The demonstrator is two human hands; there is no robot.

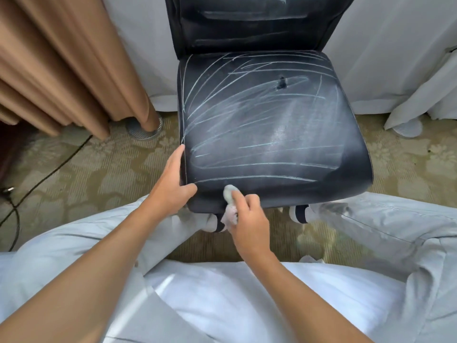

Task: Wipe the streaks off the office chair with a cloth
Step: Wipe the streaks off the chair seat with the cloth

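Note:
A black office chair stands in front of me, its seat (267, 125) covered with white chalk-like streaks and its backrest (252, 23) smeared with paler ones. My left hand (173, 184) holds the seat's front left corner, fingers along the side edge and thumb on top. My right hand (247, 219) grips a small crumpled whitish cloth (230, 194) and presses it against the seat's front edge, just right of the left thumb. Part of the cloth hangs below the fist.
A tan curtain (64, 65) hangs at the left, white drapes (395, 45) behind and to the right. A black cable (49, 174) runs over the patterned carpet at the left. My knees in pale trousers flank the chair's front. A small tear (281, 83) marks the seat.

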